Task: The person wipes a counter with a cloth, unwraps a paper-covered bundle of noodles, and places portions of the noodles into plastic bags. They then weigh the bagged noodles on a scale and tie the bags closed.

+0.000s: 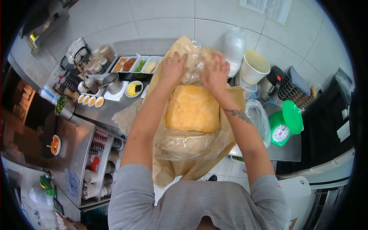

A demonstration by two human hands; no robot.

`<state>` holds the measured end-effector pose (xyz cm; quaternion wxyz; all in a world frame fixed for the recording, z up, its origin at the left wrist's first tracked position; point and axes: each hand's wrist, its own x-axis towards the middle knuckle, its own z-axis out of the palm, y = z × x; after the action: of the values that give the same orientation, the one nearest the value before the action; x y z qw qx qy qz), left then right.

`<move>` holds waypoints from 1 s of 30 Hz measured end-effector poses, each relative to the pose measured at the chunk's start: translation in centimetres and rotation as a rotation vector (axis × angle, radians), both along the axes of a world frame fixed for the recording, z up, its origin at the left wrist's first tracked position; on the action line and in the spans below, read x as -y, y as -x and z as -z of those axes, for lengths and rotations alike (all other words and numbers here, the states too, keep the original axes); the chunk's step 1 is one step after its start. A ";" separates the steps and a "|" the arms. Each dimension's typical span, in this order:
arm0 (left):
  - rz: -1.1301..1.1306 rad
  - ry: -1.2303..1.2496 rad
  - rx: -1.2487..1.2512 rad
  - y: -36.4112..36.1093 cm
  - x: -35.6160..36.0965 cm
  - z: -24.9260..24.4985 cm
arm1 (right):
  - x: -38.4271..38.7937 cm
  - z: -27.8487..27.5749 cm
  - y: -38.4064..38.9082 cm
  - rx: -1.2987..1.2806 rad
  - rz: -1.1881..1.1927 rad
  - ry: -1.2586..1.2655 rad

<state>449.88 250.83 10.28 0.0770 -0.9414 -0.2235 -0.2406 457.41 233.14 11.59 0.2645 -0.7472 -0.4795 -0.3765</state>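
Note:
A large golden-yellow slab with a baked-looking crust (193, 109) lies on clear plastic film (184, 147) over a wide sheet of brown paper (168, 174). Beyond its far edge, my left hand (175, 68) rests on the paper and film, fingers spread. My right hand (215, 74) is level with it on the other side, slightly blurred, its fingers apart over the crumpled film. Both forearms reach past the slab, one along each side. The paper's near end hangs over the counter's front edge.
Left of the paper are a tray of toppings (136, 65), a bowl with yellow food (133, 89) and a metal pot (112, 83). To the right stand a white bucket (255, 67), an electric kettle (273, 82), a plastic bag (257, 119) and a green scale (281, 128).

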 end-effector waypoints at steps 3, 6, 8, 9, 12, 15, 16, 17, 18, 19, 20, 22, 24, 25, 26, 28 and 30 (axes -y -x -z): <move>0.029 0.039 0.037 -1.7 -0.9 1.4 | -0.2 1.9 -0.2 0.011 -0.057 0.254; 0.015 0.049 -0.015 -3.3 -1.8 2.6 | -1.4 5.6 -4.5 -0.089 0.110 0.325; -0.005 0.069 -0.068 -3.5 -1.9 3.0 | -1.8 6.2 -7.1 -0.184 0.058 0.384; -0.012 0.094 -0.088 -3.4 -1.8 3.1 | -1.9 6.6 -8.1 -0.232 0.029 0.415; -0.007 0.093 -0.066 -1.9 -0.4 2.9 | -1.7 8.3 -9.4 -0.340 -0.149 0.430; 0.070 0.153 0.015 1.4 1.6 1.2 | -1.2 8.6 -8.3 -0.326 -0.198 0.314; 0.112 0.188 0.045 2.9 2.1 0.6 | -0.9 8.0 -7.4 -0.278 -0.195 0.286; 0.156 0.216 0.123 4.5 2.6 -0.1 | -0.5 6.8 -6.0 -0.231 -0.186 0.258; 0.203 0.245 0.202 6.4 2.7 -0.4 | -0.1 5.4 -5.1 -0.184 -0.175 0.231; 0.253 0.258 0.304 8.4 2.3 -0.4 | 0.1 4.1 -4.8 -0.181 -0.223 0.171; 0.304 0.273 0.406 10.6 1.7 -0.3 | 0.4 2.7 -4.6 -0.178 -0.270 0.110; 0.055 0.522 0.568 15.1 0.9 0.7 | 1.1 0.5 -5.4 -0.154 -0.263 -0.033; -0.295 0.348 0.458 19.8 -3.2 6.2 | 1.1 -1.8 -7.1 -0.112 -0.158 -0.198; -0.525 0.309 0.333 21.7 -3.9 8.3 | 1.1 -3.5 -8.1 -0.051 -0.014 -0.291; -0.591 0.389 0.174 23.1 -4.2 10.8 | 1.2 -5.0 -9.3 0.010 0.128 -0.382; -0.656 0.464 0.031 23.8 -4.0 12.8 | 1.0 -6.5 -11.6 -0.097 0.275 -0.369; -0.661 0.459 0.062 23.9 -2.9 13.4 | 1.2 -8.0 -14.2 -0.285 0.247 -0.219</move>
<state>426.00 253.72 -3.10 -0.0691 -0.8040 -0.5641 -0.1750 471.65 231.90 19.55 0.3610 -0.8130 -0.2981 -0.3463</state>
